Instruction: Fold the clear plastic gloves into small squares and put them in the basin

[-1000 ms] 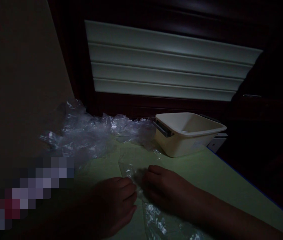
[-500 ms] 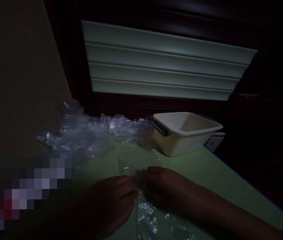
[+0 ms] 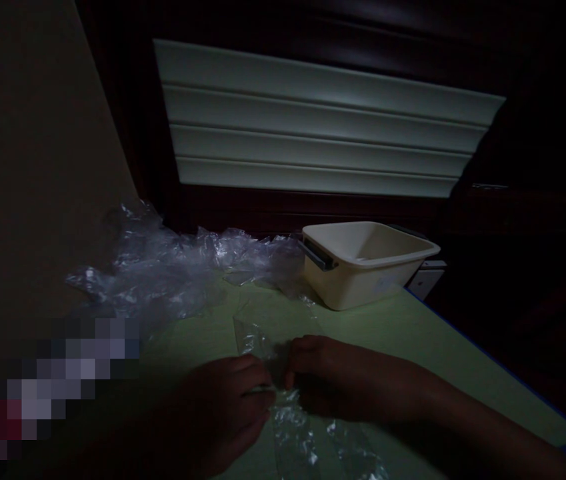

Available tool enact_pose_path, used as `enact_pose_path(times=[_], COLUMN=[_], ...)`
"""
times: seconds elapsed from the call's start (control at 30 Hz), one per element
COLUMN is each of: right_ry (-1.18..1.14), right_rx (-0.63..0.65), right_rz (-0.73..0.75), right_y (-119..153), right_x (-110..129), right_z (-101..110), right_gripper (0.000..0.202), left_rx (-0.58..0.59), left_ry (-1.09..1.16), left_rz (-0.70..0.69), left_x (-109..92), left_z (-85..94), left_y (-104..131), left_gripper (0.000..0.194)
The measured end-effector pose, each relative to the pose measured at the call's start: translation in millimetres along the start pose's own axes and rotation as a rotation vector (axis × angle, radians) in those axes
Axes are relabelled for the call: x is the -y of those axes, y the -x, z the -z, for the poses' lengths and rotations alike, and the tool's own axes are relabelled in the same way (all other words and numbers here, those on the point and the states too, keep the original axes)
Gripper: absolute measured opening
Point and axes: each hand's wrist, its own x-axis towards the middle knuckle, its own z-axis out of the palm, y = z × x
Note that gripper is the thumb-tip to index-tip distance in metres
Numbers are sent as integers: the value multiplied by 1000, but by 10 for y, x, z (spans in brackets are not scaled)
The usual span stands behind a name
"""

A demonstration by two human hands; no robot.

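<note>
A clear plastic bag (image 3: pixel 295 433) lies on the green table top (image 3: pixel 357 333), its crinkled part toward me and a flat part reaching beyond my hands. My left hand (image 3: pixel 235 403) is closed on the bag's left side, with thumb and fingers pinched together. Close by on the right, my right hand (image 3: pixel 320 370) has its fingers curled down at the bag. Its fingertips are in shadow, so what they grip is too dark to make out. A small gap separates the two hands.
A heap of crumpled clear plastic (image 3: pixel 163 273) lines the back left of the table. At the back stands a cream tub (image 3: pixel 347 287) with dark handles, and a white box (image 3: pixel 427 280) shows behind its right side. A louvred panel (image 3: pixel 313 127) rises behind.
My right hand's fingers have shifted slightly, with a fingertip now pointing down at the plastic. My left hand has barely moved. The whole view has slid a little.
</note>
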Motion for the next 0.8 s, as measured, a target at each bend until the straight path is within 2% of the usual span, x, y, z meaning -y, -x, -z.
enact_pose_path(times=[0.13,0.33,0.47,0.57,0.67,0.8], right_ry=[7,-113,-189,-116,-51,-76], right_rx=[-5,5,64,129,172,173], right_rz=[23,194,300,402,450,473], right_y=[0,15,3,-27,-56,-82], right_x=[-26,-56,-51,-53,-59,-80], right_z=[-12,-48,-47,-59,-97,-174], right_gripper=[32,39,33,34,32,17], left_rx=[-40,-47,-66,-48,-33,-35], left_ry=[-7,54,79,74,62,53], left_rz=[3,13,12,18,34,42], left_x=[-32,-42,-25,-29,-43,-54], left_z=[43,59,46,53,63,71], left_y=[-13,-4,12,15,14,14], left_gripper=[15,15,14,14,12,11])
